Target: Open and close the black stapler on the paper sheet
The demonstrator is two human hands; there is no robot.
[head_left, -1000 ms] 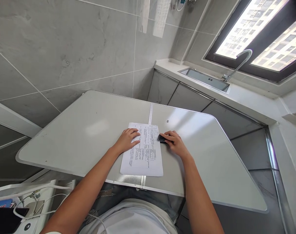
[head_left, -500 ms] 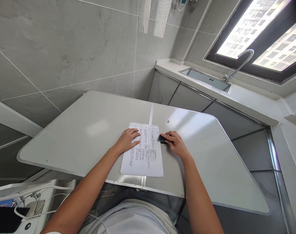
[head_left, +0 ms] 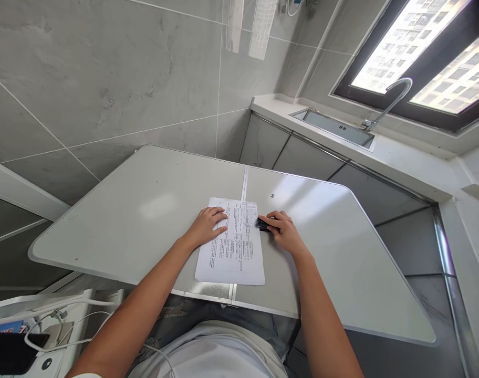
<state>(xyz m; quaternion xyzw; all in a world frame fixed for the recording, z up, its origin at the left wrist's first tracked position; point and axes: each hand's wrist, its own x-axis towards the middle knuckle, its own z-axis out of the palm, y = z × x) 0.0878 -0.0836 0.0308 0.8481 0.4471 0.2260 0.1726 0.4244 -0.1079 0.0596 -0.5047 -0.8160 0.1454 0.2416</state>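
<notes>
Stapler (head_left: 262, 224) lies crosswise; points left.

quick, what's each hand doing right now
Left hand: open, resting on the white printed paper sheet.
Right hand: closed on the small black object at the sheet's edge.

No wording can be made out. The printed sheet (head_left: 249, 270), near the middle of the folding table's (head_left: 125, 210) near edge, carries dense rows of small dark print, too small to read. A tiny dark mark (head_left: 272, 196) sits toward the tabletop's far edge, also illegible. Past the near left edge, a blue printed item (head_left: 5, 327) shows blurred pale marks, and a black round emblem (head_left: 47, 363) bears an unclear white sign.
</notes>
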